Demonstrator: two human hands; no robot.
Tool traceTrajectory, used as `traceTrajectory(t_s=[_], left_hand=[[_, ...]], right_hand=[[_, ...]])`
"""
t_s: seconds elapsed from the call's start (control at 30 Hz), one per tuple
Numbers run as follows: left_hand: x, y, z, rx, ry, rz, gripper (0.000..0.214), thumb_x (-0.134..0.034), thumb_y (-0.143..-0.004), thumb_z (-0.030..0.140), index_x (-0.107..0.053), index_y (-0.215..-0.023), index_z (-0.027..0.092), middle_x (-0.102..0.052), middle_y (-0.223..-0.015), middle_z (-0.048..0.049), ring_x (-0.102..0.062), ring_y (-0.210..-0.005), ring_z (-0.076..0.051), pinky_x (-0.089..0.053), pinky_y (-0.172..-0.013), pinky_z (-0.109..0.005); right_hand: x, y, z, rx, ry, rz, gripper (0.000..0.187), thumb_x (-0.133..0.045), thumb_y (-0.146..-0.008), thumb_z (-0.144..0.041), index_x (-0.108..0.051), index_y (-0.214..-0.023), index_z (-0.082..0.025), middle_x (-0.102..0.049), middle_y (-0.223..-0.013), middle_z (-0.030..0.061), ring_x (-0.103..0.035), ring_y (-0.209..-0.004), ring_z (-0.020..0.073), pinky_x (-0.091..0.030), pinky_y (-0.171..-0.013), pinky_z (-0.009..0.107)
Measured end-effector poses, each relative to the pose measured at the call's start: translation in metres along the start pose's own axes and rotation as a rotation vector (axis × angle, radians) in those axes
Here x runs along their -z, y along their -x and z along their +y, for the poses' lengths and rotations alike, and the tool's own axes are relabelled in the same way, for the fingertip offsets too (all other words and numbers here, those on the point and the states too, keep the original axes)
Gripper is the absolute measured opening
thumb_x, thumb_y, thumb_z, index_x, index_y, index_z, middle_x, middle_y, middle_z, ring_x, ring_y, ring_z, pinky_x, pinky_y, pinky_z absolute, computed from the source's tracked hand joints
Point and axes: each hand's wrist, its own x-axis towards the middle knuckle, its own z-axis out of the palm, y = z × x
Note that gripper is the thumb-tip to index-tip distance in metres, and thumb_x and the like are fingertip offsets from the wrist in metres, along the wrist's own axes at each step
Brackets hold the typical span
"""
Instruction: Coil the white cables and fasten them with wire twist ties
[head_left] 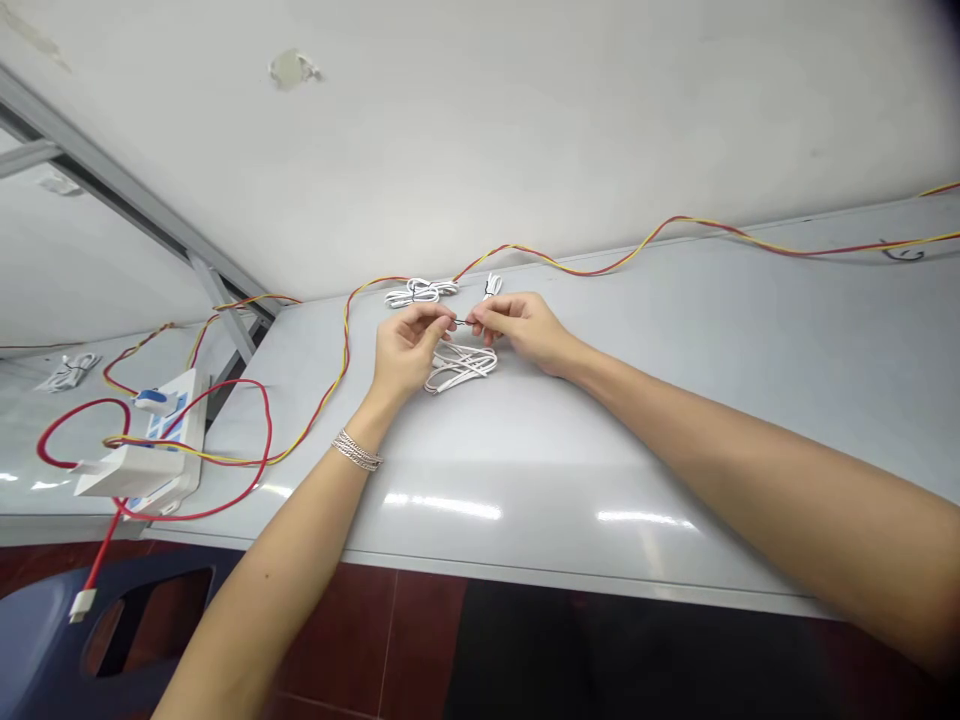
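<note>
My left hand (405, 350) and my right hand (521, 328) meet over a grey table (675, 400), fingertips pinched on a thin dark twist tie (463, 322) stretched between them. Right below the hands lies a loose coil of white cable (461, 366). A silver bracelet sits on my left wrist. A second white cable bundle (420, 292), tied in the middle, rests just beyond the left hand near the wall. Another white cable end (492, 286) lies beyond the right hand.
A red and yellow twisted wire (600, 268) runs along the table's back edge and loops left. A white power strip (150, 440) with a red cable (255, 440) sits at the left. A blue plastic stool (90, 640) stands below. Another white bundle (69, 370) lies far left.
</note>
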Motion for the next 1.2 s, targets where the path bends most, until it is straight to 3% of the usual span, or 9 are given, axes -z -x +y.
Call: traceTrajectory(t_s=[0.4, 0.77, 1.0, 1.2], left_hand=[[0.001, 0.000, -0.001, -0.013, -0.009, -0.022, 0.031, -0.079, -0.076, 0.042, -0.072, -0.086, 0.014, -0.071, -0.086, -0.0079, -0.068, -0.083, -0.017, -0.056, -0.071, -0.027], [-0.001, 0.005, 0.004, 0.018, 0.029, -0.094, 0.031, -0.081, -0.074, 0.043, -0.072, -0.084, 0.014, -0.071, -0.083, -0.0071, -0.065, -0.072, -0.014, -0.056, -0.062, -0.024], [-0.002, 0.006, 0.009, 0.088, 0.032, -0.129, 0.035, -0.080, -0.074, 0.047, -0.071, -0.081, 0.013, -0.071, -0.082, -0.0076, -0.065, -0.066, -0.013, -0.052, -0.054, -0.023], [-0.003, 0.007, 0.011, 0.106, 0.010, -0.158, 0.039, -0.081, -0.072, 0.050, -0.068, -0.079, 0.013, -0.068, -0.072, -0.0044, -0.062, -0.056, -0.011, -0.048, -0.049, -0.021]], right_hand=[[-0.001, 0.001, 0.003, 0.046, 0.035, -0.009, 0.027, -0.080, -0.072, -0.041, -0.072, -0.078, -0.016, -0.067, -0.074, 0.0036, -0.057, -0.066, 0.0134, -0.047, -0.060, 0.026], [-0.003, -0.002, 0.006, 0.062, 0.054, 0.067, 0.031, -0.076, -0.075, -0.045, -0.069, -0.077, -0.015, -0.068, -0.076, 0.0037, -0.056, -0.062, 0.0121, -0.048, -0.059, 0.027], [-0.006, 0.001, 0.005, 0.168, 0.226, 0.157, 0.025, -0.076, -0.076, -0.032, -0.075, -0.097, -0.018, -0.075, -0.098, 0.0069, -0.066, -0.075, 0.0156, -0.051, -0.067, 0.028], [-0.007, 0.003, 0.003, 0.216, 0.277, 0.145, 0.014, -0.074, -0.075, -0.030, -0.075, -0.081, -0.017, -0.075, -0.083, 0.0049, -0.063, -0.068, 0.0147, -0.048, -0.063, 0.028]])
